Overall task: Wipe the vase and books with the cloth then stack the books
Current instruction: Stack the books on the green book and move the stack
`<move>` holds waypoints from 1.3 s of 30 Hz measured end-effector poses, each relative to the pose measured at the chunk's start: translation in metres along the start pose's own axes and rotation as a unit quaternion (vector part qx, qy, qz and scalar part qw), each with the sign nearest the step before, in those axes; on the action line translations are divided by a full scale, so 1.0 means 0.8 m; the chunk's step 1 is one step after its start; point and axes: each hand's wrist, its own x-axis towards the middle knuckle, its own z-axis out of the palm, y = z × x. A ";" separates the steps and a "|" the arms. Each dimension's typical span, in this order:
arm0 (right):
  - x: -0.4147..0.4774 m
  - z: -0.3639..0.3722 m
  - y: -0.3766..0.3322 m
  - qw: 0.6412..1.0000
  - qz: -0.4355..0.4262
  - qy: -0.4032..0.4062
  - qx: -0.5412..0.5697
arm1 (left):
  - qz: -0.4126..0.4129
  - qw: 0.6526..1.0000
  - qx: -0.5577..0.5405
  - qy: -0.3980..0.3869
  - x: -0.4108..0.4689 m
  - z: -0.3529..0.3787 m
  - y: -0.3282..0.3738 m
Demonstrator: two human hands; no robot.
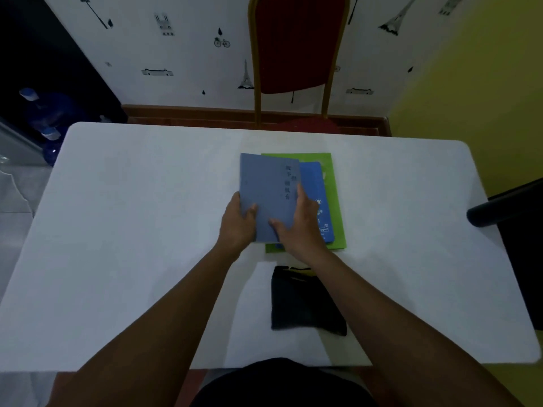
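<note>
A grey-blue book point(266, 186) with dark lettering lies askew on top of a brighter blue book point(316, 183), which rests on a larger green book point(333, 177) near the middle of the white table point(132, 215). My left hand point(236, 224) grips the top book's near left corner, thumb on the cover. My right hand point(302, 221) holds its near right edge, fingers laid over the cover. A dark folded cloth point(302, 301) lies on the table just under my right forearm, untouched. No vase is in view.
A red chair with a gold frame point(293, 54) stands behind the table's far edge. A dark chair arm point(499, 210) reaches in at the right. Blue water bottles point(44, 113) sit on the floor at the left.
</note>
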 end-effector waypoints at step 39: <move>0.074 -0.097 0.096 0.976 0.211 -0.036 -0.027 | -0.276 0.957 -0.083 0.018 0.050 0.086 0.025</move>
